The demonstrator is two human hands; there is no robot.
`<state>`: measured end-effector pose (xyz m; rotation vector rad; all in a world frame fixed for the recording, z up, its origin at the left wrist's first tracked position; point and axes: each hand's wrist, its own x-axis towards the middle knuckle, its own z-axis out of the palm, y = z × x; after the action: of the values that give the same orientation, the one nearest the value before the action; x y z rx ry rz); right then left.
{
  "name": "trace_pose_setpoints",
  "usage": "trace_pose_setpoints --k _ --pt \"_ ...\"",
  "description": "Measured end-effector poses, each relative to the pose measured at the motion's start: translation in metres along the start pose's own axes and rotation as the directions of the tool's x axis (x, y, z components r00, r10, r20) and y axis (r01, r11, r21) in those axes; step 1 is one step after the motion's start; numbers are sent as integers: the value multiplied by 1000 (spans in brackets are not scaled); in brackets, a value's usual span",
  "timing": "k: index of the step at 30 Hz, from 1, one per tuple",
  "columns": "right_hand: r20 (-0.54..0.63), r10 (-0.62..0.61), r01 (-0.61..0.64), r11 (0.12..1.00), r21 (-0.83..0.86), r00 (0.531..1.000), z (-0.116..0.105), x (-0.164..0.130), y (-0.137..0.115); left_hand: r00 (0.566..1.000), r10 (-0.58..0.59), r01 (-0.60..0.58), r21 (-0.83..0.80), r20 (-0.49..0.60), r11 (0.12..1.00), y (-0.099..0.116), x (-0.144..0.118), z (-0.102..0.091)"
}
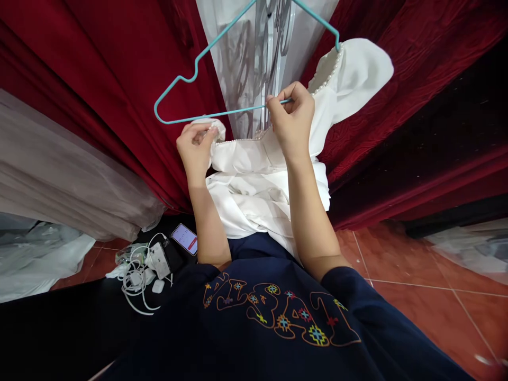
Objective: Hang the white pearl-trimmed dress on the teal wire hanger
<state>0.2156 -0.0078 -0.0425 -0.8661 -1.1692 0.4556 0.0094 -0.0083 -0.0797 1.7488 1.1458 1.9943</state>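
A white garment [257,180] with a pearl-beaded neckline hangs in front of me, one shoulder [357,69] over the right end of a teal wire hanger [186,79]. My left hand [196,145] pinches the garment's other shoulder just under the hanger's left arm. My right hand [291,119] is shut on the hanger's bottom bar and the beaded neckline at the middle.
Dark red curtains [99,69] hang behind, with a plastic-wrapped garment [257,53] between them. Beige fabric [59,180] drapes at the left. A phone [184,238], chargers and white cables [146,270] lie on a dark surface. Red floor tiles [416,275] are at the right.
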Motion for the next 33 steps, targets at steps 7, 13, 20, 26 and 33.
trace_pose_setpoints --k 7,13,20,26,33 --pt "-10 -33 33 999 1 999 4 -7 4 981 -189 191 -324 37 927 19 -3 37" --pt "-19 -57 57 998 15 998 4 -10 1 951 -297 299 -522 90 799 40 -3 42" --pt "4 -106 106 994 12 994 2 -15 -2 975 -220 204 -547 37 812 49 -2 48" --pt "-334 -374 368 926 -86 865 -39 16 4 971 -236 191 -480 -33 856 47 1 47" --pt "-105 -282 194 844 -500 954 -94 74 4 965 -259 236 -271 -49 933 45 4 43"
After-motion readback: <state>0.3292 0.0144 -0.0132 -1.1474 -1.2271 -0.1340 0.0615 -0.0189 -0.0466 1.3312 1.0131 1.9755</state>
